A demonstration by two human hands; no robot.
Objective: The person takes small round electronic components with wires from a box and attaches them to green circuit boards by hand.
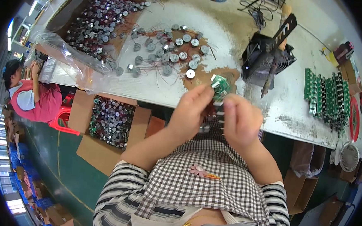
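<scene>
Both my hands are raised at the front edge of the workbench, close together. My left hand (190, 109) is closed, pinching a small green circuit board (221, 84) with a white connector at its corner. Just right of it, my right hand (243, 120) is closed too, thumb against fingers, at the board's lower edge. A small silvery piece (218, 103) shows between the hands; what the right fingers grip is hidden. Beyond them, several round metal motors (190, 74) with thin red wires lie spread on the bench.
A plastic-lined carton (58, 12) of motors stands at the back left; another open carton (99, 160) sits below. At right are a black fan (252, 61), a soldering iron (267, 83) and rows of green circuit boards (327, 97). A person (34, 98) sits at far left.
</scene>
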